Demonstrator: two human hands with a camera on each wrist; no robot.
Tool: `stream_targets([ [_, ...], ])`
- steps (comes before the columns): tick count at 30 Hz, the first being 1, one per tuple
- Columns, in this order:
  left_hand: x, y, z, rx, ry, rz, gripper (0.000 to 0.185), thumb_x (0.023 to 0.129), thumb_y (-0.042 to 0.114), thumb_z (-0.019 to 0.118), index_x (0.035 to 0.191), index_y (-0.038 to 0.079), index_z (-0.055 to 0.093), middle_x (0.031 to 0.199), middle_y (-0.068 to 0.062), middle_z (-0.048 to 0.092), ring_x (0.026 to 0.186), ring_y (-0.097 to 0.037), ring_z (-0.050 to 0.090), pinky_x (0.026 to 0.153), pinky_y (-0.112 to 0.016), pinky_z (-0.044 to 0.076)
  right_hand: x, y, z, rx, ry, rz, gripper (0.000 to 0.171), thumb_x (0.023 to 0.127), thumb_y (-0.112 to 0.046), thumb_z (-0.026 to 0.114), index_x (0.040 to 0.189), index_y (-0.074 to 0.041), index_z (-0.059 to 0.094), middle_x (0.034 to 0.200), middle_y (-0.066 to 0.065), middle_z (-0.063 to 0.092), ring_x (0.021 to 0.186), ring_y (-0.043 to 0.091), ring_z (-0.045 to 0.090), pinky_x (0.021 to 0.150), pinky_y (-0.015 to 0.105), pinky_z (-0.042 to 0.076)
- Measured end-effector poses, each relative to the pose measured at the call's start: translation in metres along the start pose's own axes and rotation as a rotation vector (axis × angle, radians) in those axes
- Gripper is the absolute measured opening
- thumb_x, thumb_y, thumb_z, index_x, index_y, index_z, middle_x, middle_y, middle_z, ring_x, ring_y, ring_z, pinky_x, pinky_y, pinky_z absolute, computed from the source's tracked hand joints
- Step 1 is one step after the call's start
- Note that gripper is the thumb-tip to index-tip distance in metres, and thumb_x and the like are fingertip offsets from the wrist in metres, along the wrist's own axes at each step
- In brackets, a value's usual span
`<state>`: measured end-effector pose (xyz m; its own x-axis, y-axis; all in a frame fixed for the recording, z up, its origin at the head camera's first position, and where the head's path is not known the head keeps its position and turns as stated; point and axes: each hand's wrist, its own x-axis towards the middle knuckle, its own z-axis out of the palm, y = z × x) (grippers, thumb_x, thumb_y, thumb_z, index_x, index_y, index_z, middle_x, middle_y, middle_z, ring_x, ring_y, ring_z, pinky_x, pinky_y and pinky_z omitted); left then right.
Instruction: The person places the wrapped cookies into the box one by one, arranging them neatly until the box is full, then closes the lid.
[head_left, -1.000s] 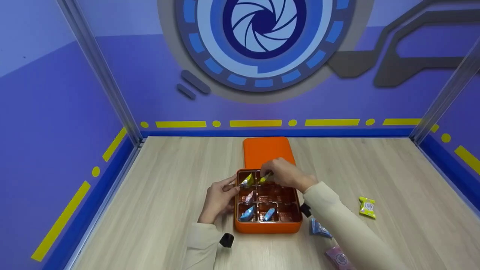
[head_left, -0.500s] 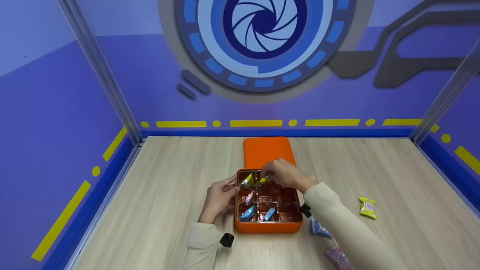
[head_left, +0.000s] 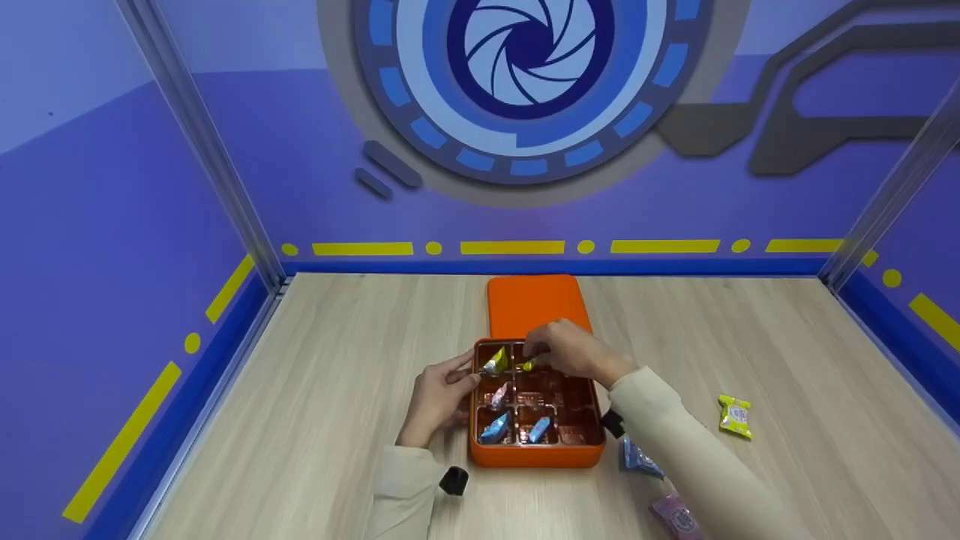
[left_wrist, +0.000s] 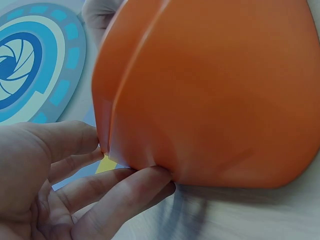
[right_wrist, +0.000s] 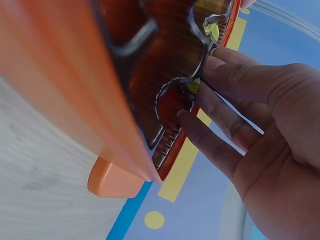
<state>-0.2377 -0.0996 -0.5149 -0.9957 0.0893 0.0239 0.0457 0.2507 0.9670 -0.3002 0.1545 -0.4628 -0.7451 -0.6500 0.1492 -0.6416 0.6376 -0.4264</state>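
An orange box (head_left: 480, 452) with a dark compartment insert lies at the table's middle. My left hand (head_left: 466, 375) rests against its left wall, thumb and straight fingers touching the orange side (left_wrist: 210, 90). My right hand (head_left: 537, 351) reaches over the back row, where its straight fingertips (right_wrist: 202, 90) touch a yellow candy (head_left: 527, 366) lying in the back middle compartment. Another yellow candy (head_left: 493, 361) lies in the back left compartment. A pink candy (head_left: 500, 394) sits in the middle left one. Blue candies (head_left: 495, 427) fill the front left and front middle ones.
The orange lid (head_left: 534, 304) lies flat just behind the box. Loose on the table to the right are a yellow candy (head_left: 734, 416), a blue candy (head_left: 637, 456) and a pink candy (head_left: 675, 517). Purple walls enclose the wooden table (head_left: 337, 390).
The yellow candy under my right fingers has sunk lower into the back middle compartment. My left hand has stayed against the box.
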Motion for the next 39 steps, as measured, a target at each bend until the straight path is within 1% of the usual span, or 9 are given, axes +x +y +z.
stream_targets([
  [6,0.0,-0.001,0.0,0.004,0.002,-0.004,0.05,0.1,0.008,0.072,0.149,0.008,0.062,0.122,-0.023,0.074,0.091,-0.027,0.076,0.054,-0.038,0.063,-0.004,0.0,-0.002,0.026,0.003,0.01,0.014,0.096,0.005,0.075,0.106,-0.003,0.081,0.101,0.01,0.078,0.093,0.029,0.074,0.083,0.046,0.064],
  [12,0.001,0.0,0.001,0.005,0.007,-0.024,0.05,0.1,0.009,0.071,0.15,0.009,0.062,0.123,-0.021,0.074,0.086,-0.024,0.076,0.052,-0.036,0.062,-0.01,-0.001,-0.007,0.03,0.029,0.01,0.017,0.097,0.006,0.073,0.11,-0.002,0.08,0.104,0.011,0.078,0.097,0.03,0.074,0.086,0.046,0.063],
  [16,0.001,0.0,0.001,0.001,0.007,-0.031,0.05,0.101,0.008,0.071,0.15,0.01,0.061,0.124,-0.021,0.073,0.087,-0.023,0.075,0.052,-0.036,0.062,-0.015,-0.001,-0.01,0.049,0.043,0.003,0.02,0.096,0.009,0.072,0.112,0.0,0.079,0.106,0.013,0.077,0.099,0.031,0.074,0.087,0.046,0.063],
  [19,0.001,0.0,0.001,0.006,0.007,-0.029,0.05,0.101,0.008,0.071,0.15,0.01,0.061,0.124,-0.022,0.073,0.089,-0.024,0.076,0.052,-0.035,0.062,-0.019,-0.001,-0.012,0.063,0.05,0.006,0.02,0.096,0.008,0.073,0.113,0.0,0.079,0.108,0.013,0.077,0.098,0.029,0.073,0.088,0.046,0.063],
  [21,0.001,0.0,0.001,0.01,0.008,-0.024,0.05,0.101,0.009,0.071,0.15,0.01,0.061,0.124,-0.022,0.073,0.091,-0.025,0.076,0.053,-0.036,0.062,-0.022,-0.002,-0.013,0.085,0.05,0.017,0.019,0.097,0.006,0.073,0.115,0.001,0.078,0.107,0.013,0.076,0.093,0.027,0.072,0.084,0.044,0.063],
  [26,0.001,-0.001,0.0,0.018,0.008,0.024,0.049,0.1,0.007,0.072,0.148,0.005,0.062,0.123,-0.024,0.073,0.101,-0.031,0.076,0.065,-0.04,0.065,-0.03,-0.002,-0.016,0.103,0.078,0.011,0.017,0.097,0.0,0.076,0.114,0.0,0.077,0.103,0.01,0.075,0.083,0.019,0.069,0.076,0.041,0.063],
  [28,0.001,-0.001,0.0,0.016,0.007,0.036,0.049,0.099,0.007,0.072,0.148,0.003,0.062,0.123,-0.025,0.073,0.104,-0.033,0.075,0.068,-0.042,0.066,-0.034,-0.002,-0.017,0.085,0.101,0.006,0.016,0.097,-0.003,0.077,0.113,-0.001,0.077,0.103,0.009,0.075,0.085,0.019,0.069,0.078,0.041,0.062],
  [32,0.001,-0.002,0.0,-0.002,0.003,0.033,0.049,0.1,0.006,0.071,0.148,0.003,0.061,0.124,-0.025,0.072,0.104,-0.033,0.075,0.065,-0.042,0.065,-0.04,-0.002,-0.018,0.071,0.131,0.02,0.019,0.097,-0.01,0.079,0.113,0.0,0.077,0.105,0.008,0.075,0.091,0.024,0.07,0.084,0.046,0.062],
  [39,0.0,-0.002,0.001,-0.005,0.005,0.028,0.049,0.1,0.005,0.071,0.148,0.004,0.062,0.125,-0.025,0.072,0.103,-0.032,0.075,0.061,-0.041,0.065,-0.051,-0.001,-0.021,0.084,0.159,0.025,0.029,0.098,-0.02,0.08,0.116,0.001,0.076,0.11,0.013,0.076,0.102,0.032,0.071,0.092,0.052,0.06],
])
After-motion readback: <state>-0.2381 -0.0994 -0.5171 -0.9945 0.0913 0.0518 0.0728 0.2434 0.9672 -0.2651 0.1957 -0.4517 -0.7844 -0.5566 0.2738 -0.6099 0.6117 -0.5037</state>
